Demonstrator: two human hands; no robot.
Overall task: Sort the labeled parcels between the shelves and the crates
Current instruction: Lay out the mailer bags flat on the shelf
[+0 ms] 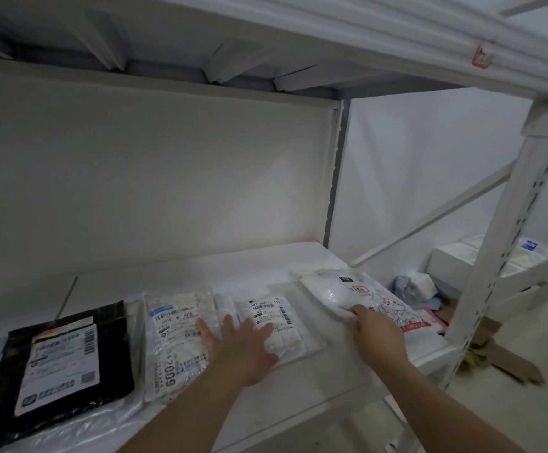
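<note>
Several labeled parcels lie in a row on the white shelf (259, 266). A black parcel (60, 364) with a white label is at the left. A white parcel (171, 341) marked 2009 lies beside it. My left hand (243, 344) presses flat, fingers spread, on a small clear parcel (275, 318) with a barcode label. Further right, my right hand (377, 335) pinches the near edge of a white bag with red print (357, 295), which lies at the shelf's right end.
An upper shelf (266, 44) hangs close overhead. A perforated white upright (508, 230) stands at the right front corner, with a diagonal brace behind. On the floor to the right are white boxes (455, 259), crumpled wrapping (413, 286) and cardboard scraps (508, 361).
</note>
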